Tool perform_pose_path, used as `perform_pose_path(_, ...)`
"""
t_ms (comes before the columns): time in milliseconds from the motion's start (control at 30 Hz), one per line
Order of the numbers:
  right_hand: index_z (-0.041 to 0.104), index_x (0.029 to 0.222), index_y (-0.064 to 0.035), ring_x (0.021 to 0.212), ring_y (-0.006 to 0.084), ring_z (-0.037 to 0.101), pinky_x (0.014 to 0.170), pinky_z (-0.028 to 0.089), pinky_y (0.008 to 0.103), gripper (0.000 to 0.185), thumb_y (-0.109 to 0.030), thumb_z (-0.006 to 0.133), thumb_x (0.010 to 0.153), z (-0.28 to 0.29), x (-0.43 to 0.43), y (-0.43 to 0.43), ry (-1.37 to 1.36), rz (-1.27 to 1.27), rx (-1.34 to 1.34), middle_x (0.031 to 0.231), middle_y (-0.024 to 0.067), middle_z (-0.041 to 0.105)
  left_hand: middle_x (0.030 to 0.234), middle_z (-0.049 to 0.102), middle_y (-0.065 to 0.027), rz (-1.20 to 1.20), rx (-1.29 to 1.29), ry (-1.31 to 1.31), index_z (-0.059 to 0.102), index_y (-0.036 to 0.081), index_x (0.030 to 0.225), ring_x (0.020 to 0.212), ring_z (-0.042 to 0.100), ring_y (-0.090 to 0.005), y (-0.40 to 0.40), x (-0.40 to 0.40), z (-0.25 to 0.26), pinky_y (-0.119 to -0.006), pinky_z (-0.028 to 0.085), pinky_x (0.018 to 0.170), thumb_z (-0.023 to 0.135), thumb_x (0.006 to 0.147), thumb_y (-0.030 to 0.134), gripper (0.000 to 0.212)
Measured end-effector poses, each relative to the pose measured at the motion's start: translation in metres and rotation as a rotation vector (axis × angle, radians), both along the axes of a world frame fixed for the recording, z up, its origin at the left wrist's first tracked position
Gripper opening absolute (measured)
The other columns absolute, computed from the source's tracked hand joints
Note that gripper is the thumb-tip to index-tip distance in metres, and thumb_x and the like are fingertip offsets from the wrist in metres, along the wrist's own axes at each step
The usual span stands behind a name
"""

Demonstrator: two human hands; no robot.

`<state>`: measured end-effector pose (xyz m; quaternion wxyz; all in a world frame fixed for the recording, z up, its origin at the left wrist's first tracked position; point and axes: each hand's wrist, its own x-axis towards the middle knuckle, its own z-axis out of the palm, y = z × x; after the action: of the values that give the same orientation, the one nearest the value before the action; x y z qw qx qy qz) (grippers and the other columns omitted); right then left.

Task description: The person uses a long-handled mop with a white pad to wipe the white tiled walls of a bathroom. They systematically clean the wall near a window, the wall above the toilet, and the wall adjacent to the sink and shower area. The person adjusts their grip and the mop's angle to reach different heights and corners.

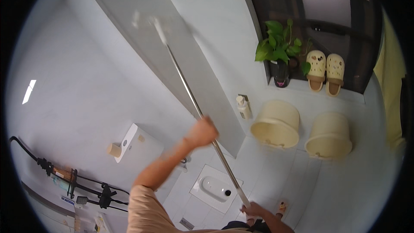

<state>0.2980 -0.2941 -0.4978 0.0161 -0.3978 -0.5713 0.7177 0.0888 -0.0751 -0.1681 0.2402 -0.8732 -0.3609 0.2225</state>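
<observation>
My left hand (pixel 202 132) is closed around the middle of a long metal pole (pixel 182 79), with the arm stretched out. Lower down, my right hand (pixel 254 209) grips the white end of the pole's handle. At its far end, the pole has a white, blurred head (pixel 158 29) in front of a long grey wall panel (pixel 194 61). Blur hides the head's exact shape, and I cannot tell whether it touches the surface. Beneath the pole, a white squat toilet (pixel 213 187) is set in the tiled floor.
Two cream buckets (pixel 278 119) hang on the right wall beside a pump bottle (pixel 244 106). A potted plant (pixel 279 47) and pale clogs (pixel 316 68) stand on a window ledge. To the left are a white cistern (pixel 142 145) and black shower fittings (pixel 105 195). A floor drain (pixel 186 223) lies below.
</observation>
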Motion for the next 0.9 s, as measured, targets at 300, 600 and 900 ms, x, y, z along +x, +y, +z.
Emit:
perform_pose_path(300,0.061,0.080,-0.0060,0.056,0.0103,0.054,0.051,0.043,0.0257,0.025,-0.030,0.069,0.076,-0.027,-0.030,-0.058,-0.019,-0.142,-0.070,0.067,0.0000,0.060,0.053,0.055,-0.0051,-0.237,-0.124,-0.258,0.057,0.013,0.050,0.061,0.056,-0.0241,-0.006,-0.021,-0.055,-0.036,0.041,0.067,0.059,0.056,0.017,0.008)
perform_pose_path(600,0.060,0.090,-0.0038,0.067,0.0168,0.059,0.060,0.046,0.0316,0.034,-0.031,0.071,0.073,0.003,0.039,-0.240,-0.244,-0.645,-0.260,0.074,0.0073,0.063,0.066,0.064,-0.0042,-0.098,-0.734,-0.018,0.066,0.015,0.064,0.067,0.063,-0.0218,-0.114,0.021,-0.327,-0.038,0.045,0.069,0.063,0.066,0.026,0.012)
perform_pose_path(900,0.054,0.101,-0.0035,0.073,0.0304,0.060,0.067,0.046,0.0391,0.043,-0.036,0.065,0.075,0.068,0.041,-0.199,-0.070,-0.600,0.290,0.078,0.0161,0.062,0.055,0.057,-0.0075,-0.148,-0.316,-0.131,0.058,0.012,0.054,0.059,0.056,-0.0285,-0.079,0.015,-0.083,-0.041,0.043,0.065,0.064,0.059,0.024,0.014)
